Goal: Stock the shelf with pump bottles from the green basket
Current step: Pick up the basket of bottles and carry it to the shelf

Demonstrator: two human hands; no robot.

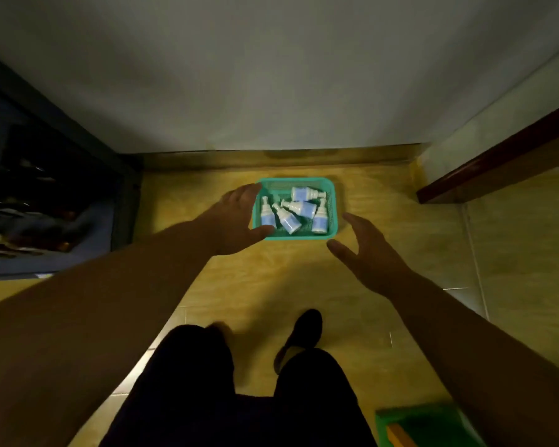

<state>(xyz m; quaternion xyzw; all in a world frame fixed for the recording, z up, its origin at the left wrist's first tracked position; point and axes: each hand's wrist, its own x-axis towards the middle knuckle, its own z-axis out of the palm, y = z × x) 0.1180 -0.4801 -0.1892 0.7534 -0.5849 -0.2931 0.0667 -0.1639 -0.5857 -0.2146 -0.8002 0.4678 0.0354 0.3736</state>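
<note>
On the tiled floor, the green basket (332,201) (holding five pump bottles (304,208)) was flanked by the left hand (236,219) and right hand (370,256), fingers spread, nothing grasped.

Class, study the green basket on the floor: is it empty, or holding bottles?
Not empty. Five pump bottles lie jumbled inside the green basket, white with blue labels, some overlapping.

L hand (236,217) + R hand (368,256) flank green basket (296,237) — 5 pump bottles (299,208) inside.
</note>
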